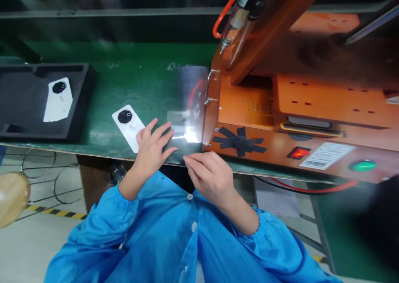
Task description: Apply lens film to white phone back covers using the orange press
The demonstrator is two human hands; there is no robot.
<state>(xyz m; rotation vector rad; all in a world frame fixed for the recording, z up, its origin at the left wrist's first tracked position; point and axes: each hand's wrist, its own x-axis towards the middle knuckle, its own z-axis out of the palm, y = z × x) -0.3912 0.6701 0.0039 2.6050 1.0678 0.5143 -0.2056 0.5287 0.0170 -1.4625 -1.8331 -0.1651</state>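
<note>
My left hand is over the green bench with its fingers spread, holding nothing. Its heel and thumb side overlap the lower right of a white phone back panel with a round black camera area. Just right of its fingertips lie shiny clear film sheets, flat against the side of an orange machine. My right hand is at the bench's front edge, thumb and fingers pinched together. Whatever is between those fingertips, if anything, is too small to make out.
A black foam tray on the left holds similar white phone panels. The orange machine fills the right, with a red lit switch and a green button. A wooden stool stands below left.
</note>
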